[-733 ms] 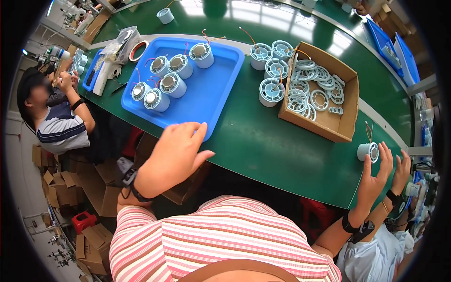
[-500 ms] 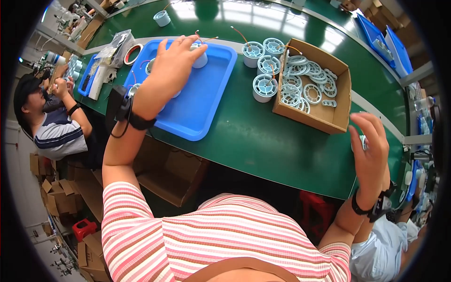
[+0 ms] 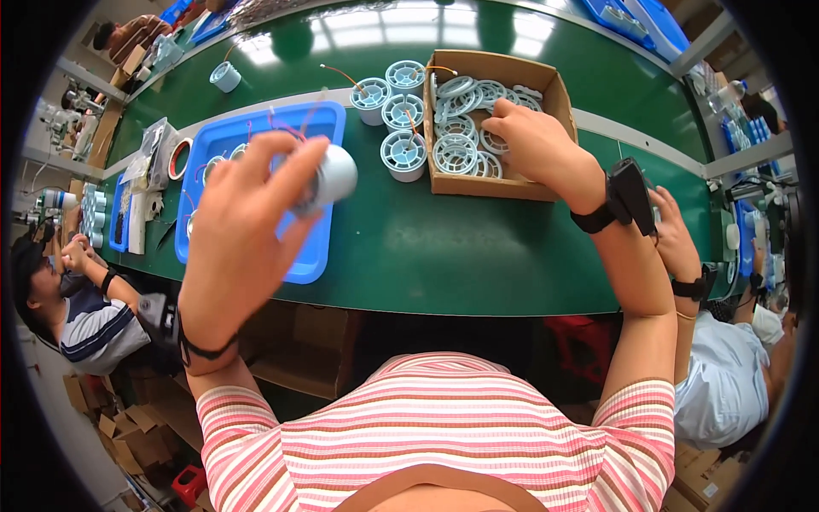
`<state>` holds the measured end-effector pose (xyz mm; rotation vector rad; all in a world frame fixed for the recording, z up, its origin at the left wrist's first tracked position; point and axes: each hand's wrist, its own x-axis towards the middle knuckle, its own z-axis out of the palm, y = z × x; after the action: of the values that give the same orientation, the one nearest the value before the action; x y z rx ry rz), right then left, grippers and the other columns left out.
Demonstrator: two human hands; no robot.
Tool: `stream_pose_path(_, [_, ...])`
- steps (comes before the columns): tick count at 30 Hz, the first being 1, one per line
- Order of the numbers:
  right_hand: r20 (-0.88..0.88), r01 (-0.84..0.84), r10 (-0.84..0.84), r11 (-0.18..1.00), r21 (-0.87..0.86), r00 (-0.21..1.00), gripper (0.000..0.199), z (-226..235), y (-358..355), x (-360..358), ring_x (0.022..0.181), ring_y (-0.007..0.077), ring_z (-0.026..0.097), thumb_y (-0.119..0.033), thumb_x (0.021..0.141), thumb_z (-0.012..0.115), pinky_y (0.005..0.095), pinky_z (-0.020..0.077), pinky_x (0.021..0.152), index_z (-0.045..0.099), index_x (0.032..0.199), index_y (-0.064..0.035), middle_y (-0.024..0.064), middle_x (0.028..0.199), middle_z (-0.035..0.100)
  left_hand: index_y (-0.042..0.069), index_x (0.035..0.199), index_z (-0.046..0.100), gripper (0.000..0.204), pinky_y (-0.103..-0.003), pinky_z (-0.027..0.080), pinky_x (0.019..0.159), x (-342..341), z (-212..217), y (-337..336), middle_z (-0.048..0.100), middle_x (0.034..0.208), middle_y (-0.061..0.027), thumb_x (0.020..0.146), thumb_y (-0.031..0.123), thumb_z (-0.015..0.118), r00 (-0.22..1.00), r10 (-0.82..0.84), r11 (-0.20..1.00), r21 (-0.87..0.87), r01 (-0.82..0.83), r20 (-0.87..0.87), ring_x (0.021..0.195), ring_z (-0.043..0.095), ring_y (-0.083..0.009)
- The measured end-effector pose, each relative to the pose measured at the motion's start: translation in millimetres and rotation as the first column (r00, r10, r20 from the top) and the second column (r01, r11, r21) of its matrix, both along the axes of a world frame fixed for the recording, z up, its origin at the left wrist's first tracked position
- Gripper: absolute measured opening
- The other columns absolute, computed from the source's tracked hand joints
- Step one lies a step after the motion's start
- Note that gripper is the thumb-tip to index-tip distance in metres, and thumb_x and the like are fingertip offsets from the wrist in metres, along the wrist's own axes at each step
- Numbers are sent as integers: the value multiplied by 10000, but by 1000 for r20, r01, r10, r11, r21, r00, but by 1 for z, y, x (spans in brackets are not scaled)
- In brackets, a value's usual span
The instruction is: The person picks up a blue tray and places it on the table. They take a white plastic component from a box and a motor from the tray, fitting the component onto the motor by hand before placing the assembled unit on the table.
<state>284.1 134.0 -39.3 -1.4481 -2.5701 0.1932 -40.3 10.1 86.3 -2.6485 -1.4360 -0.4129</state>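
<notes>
My left hand grips a light-blue cylindrical housing with thin wires, raised over the right side of a blue tray. Motion blurs the hand and the housing a little. Inside the tray, several similar housings are partly hidden behind my hand. My right hand reaches over the near right part of a cardboard box, its fingers curled down at the light-blue slotted rings. Whatever its fingertips pinch is hidden. Several wired housings stand upright against the box's left side.
Another housing stands far left on the green table. A tape roll and bagged parts lie left of the tray. Co-workers sit at both sides; one's hand is close beyond my right forearm.
My left hand has lifted a housing from the tray and come nearer. My right hand has moved left from beside the box to the rings in it. The view has shifted right.
</notes>
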Motion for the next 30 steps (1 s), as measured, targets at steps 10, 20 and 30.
stream_pose_path(10, [-108, 7, 25, 959, 284, 994, 176, 34, -39, 26, 922, 342, 637, -71, 818, 731, 423, 510, 811, 714, 993, -60, 108, 963, 669, 80, 1290, 602, 661, -360, 449, 804, 82, -106, -25, 594, 1136, -84, 690, 178, 862, 975, -183, 927, -310, 213, 124, 962, 608, -257])
stream_pose_path(20, [-234, -12, 9, 1000, -9, 972, 353, -12, -176, 31, 1199, 376, 551, -36, 684, 839, 445, 464, 964, 668, 993, -33, 92, 1109, 605, 66, 1348, 541, 736, -440, 447, 1039, 75, -123, -16, 580, 1265, -135, 688, 94, 865, 923, -270, 862, -359, 358, 273, 1178, 588, -341])
stream_pose_path(30, [-442, 96, -135, 989, -110, 887, 828, -44, -181, 29, 1284, 378, 489, -159, 715, 880, 448, 411, 1082, 486, 1436, -56, 149, 1339, 543, 105, 1322, 526, 633, -405, 553, 832, 80, -130, -25, 583, 1237, -119, 763, 71, 820, 877, 86, 758, -603, 250, 472, 965, 671, -306])
